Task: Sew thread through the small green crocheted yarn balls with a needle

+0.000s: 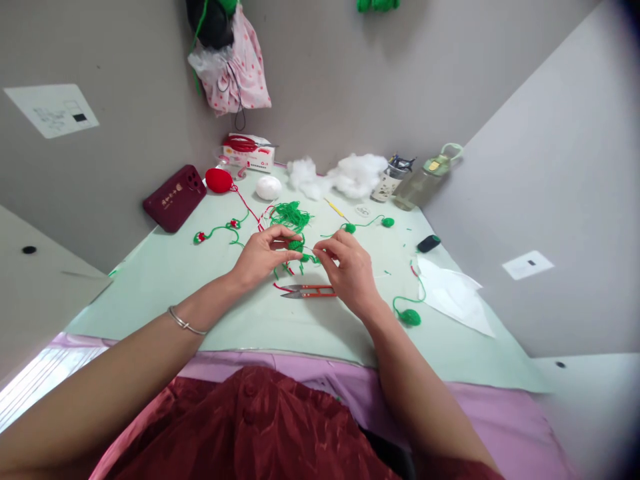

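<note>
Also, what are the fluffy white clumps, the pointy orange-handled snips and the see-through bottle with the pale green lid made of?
The white clumps look like soft, matte stuffing fibre: puffy, wispy edges. The snips seem metal, with smooth grey blades; the orange handles may be painted. The bottle looks like smooth clear plastic, maybe glass: light passes through.

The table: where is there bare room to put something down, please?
Bare: near the front edge between the forearms, below the snips; also left, between maroon phone and left forearm. Crowded: around both hands, among green yarn; the back, with stuffing, cup, bottle.
</note>
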A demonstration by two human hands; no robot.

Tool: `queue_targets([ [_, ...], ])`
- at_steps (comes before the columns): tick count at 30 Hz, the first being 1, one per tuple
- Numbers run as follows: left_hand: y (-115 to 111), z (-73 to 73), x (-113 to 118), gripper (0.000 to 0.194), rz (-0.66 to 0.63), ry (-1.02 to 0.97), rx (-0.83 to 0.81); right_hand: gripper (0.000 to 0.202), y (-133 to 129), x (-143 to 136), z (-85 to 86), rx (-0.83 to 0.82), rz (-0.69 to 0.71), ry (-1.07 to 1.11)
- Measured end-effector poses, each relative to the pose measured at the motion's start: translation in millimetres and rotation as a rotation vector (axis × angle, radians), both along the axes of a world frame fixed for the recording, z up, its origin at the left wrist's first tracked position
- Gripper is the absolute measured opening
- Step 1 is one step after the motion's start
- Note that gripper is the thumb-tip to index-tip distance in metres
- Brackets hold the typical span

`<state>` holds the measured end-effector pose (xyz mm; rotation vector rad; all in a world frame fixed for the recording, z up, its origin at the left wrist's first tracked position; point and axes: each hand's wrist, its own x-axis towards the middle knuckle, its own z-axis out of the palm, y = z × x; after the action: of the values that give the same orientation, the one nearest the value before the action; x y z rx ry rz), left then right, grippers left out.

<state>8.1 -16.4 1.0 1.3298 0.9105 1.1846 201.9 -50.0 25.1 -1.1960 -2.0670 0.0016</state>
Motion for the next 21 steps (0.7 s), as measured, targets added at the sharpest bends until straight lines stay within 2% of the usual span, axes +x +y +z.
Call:
queue_targets([
  [9,3.3,0.6,-2.7,0.029,-0.001,0.054,0.135,0.014,-0.5,2.5,3.2,-0.005,0.008,-0.022],
  [21,0.9,-1.1,-1.8,0.04,-0.041,0.064,0.115,0.015,0.6,1.1,1.9,-0.052,0.016,-0.03],
])
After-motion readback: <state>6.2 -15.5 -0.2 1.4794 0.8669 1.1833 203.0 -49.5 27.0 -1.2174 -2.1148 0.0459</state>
